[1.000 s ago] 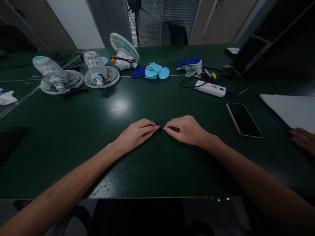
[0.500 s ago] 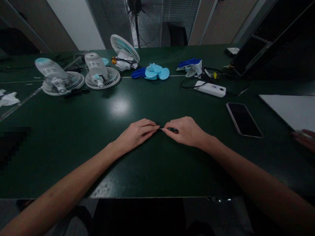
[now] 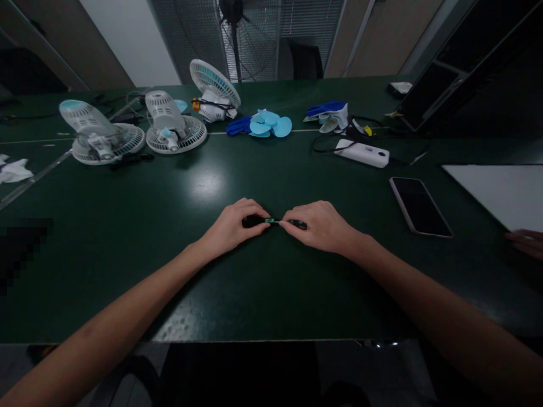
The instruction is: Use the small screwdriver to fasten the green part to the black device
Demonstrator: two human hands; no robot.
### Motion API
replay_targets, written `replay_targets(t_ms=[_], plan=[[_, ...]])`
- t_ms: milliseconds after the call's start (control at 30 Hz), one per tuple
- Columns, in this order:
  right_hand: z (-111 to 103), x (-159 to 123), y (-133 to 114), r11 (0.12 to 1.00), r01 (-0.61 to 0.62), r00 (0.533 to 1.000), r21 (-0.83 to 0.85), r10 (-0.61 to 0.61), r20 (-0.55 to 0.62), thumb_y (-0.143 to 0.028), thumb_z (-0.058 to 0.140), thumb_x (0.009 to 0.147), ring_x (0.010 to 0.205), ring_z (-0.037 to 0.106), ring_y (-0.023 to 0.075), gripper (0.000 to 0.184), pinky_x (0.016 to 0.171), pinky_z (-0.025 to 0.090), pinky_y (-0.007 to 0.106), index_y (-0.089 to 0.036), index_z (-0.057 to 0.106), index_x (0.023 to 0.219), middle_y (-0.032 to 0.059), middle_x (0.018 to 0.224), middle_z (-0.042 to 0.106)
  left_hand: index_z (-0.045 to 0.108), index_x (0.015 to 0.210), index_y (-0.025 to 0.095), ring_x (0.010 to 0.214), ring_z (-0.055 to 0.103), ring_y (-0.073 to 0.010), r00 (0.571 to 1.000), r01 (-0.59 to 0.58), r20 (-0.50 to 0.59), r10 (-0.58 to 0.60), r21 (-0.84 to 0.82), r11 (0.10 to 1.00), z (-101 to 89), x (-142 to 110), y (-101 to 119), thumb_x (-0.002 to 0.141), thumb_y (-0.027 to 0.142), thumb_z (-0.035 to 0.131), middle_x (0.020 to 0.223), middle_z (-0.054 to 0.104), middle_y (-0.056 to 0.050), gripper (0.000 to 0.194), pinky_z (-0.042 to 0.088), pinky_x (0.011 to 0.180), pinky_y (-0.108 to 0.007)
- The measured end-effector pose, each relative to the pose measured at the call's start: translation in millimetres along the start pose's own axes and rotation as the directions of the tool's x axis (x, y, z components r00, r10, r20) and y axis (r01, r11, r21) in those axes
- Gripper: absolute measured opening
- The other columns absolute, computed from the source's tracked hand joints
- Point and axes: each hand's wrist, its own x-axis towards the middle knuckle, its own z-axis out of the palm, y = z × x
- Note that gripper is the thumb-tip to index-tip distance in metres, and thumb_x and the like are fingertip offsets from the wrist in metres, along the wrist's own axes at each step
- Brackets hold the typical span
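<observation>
My left hand (image 3: 232, 225) is closed in a pinch, thumb and fingertips on a small green-and-black piece (image 3: 270, 220) just above the dark green table. Facing it, my right hand (image 3: 318, 224) pinches a slim dark-handled tool (image 3: 299, 224); its handle shows below the curled fingers. A thin bright metal shaft bridges the short gap between both sets of fingertips. Whether the shaft is fixed in the green-and-black piece or only touches it, I cannot tell. My fingers cover much of both things.
Partly dismantled white fans (image 3: 173, 135) stand at the back left. Light blue fan blades (image 3: 270, 124) lie near work gloves (image 3: 328, 116). On the right are a white power bank-like box (image 3: 362, 153), a phone (image 3: 421, 206), a white sheet (image 3: 504, 189) and another person's hand (image 3: 527, 243).
My left fingers have lifted and arched, so the green part between thumb and fingertips now shows. My right hand has hardly moved. The other person's hand at the right edge has shifted slightly.
</observation>
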Motion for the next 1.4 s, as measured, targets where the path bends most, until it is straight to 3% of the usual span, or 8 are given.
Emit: replay_targets(t_ms=[267, 567, 867, 967, 1133, 1400], plan=[[19, 9, -20, 0.967, 0.109, 0.978, 0.23, -0.063, -0.198, -0.037, 0.052, 0.105, 0.089, 0.07, 0.0187, 0.031, 0.08, 0.051, 0.032, -0.017, 0.075, 0.109, 0.0056, 0.102, 0.076, 0.072, 0.106, 0.02, 0.101, 0.063, -0.0207, 1.0, -0.028, 0.003, 0.028, -0.026, 0.999, 2.3, 0, -3, 0.096, 0.032, 0.065, 0.107, 0.07, -0.006, 0.017, 0.051, 0.09, -0.038], [4, -2, 15, 0.994, -0.046, 0.984, 0.094, 0.061, -0.169, -0.037, 0.056, 0.103, 0.082, 0.07, 0.019, 0.027, 0.075, 0.051, 0.033, -0.021, 0.078, 0.108, 0.0039, 0.099, 0.078, 0.072, 0.118, 0.023, 0.103, 0.063, -0.0195, 0.999, 0.029, 0.012, -0.03, 0.031, 0.999, -1.7, -2, 4, 0.1, 0.034, 0.061, 0.112, 0.07, -0.005, 0.023, 0.051, 0.09, -0.036], [3, -1, 13, 0.995, -0.073, 0.989, 0.07, 0.081, -0.123, -0.038, 0.054, 0.104, 0.08, 0.069, 0.0191, 0.029, 0.072, 0.05, 0.033, -0.022, 0.077, 0.11, 0.0038, 0.095, 0.077, 0.066, 0.13, 0.022, 0.107, 0.062, -0.02, 0.999, -0.038, -0.026, 0.042, 0.152, 0.988, 2.7, -5, 1, 0.104, 0.031, 0.055, 0.117, 0.069, -0.007, 0.03, 0.052, 0.093, -0.037], [2, 0, 14, 0.995, -0.069, 0.99, 0.072, 0.077, -0.117, -0.038, 0.054, 0.104, 0.08, 0.069, 0.0186, 0.029, 0.073, 0.049, 0.033, -0.022, 0.077, 0.111, 0.0036, 0.096, 0.077, 0.063, 0.137, 0.022, 0.102, 0.062, -0.0201, 0.994, -0.104, -0.013, 0.112, 0.28, 0.954, 5.1, -7, 0, 0.106, 0.03, 0.05, 0.114, 0.068, -0.009, 0.034, 0.052, 0.087, -0.036], [3, -1, 15, 0.995, -0.066, 0.991, 0.073, 0.074, -0.115, -0.039, 0.054, 0.104, 0.08, 0.069, 0.0191, 0.03, 0.072, 0.049, 0.033, -0.022, 0.077, 0.11, 0.0041, 0.096, 0.077, 0.067, 0.129, 0.019, 0.096, 0.065, -0.0194, 0.973, -0.197, -0.027, 0.231, 0.435, 0.879, 8.3, -12, -2, 0.106, 0.028, 0.051, 0.111, 0.071, -0.008, 0.03, 0.052, 0.084, -0.037], [5, -2, 16, 0.998, -0.048, 0.991, 0.051, 0.054, -0.125, -0.039, 0.053, 0.104, 0.08, 0.069, 0.0187, 0.03, 0.073, 0.048, 0.033, -0.022, 0.077, 0.11, 0.0042, 0.097, 0.077, 0.066, 0.125, 0.018, 0.107, 0.065, -0.0204, 0.981, -0.181, 0.004, 0.192, 0.358, 0.916, 7.4, -9, 4, 0.105, 0.026, 0.051, 0.116, 0.071, -0.008, 0.026, 0.053, 0.095, -0.039]])
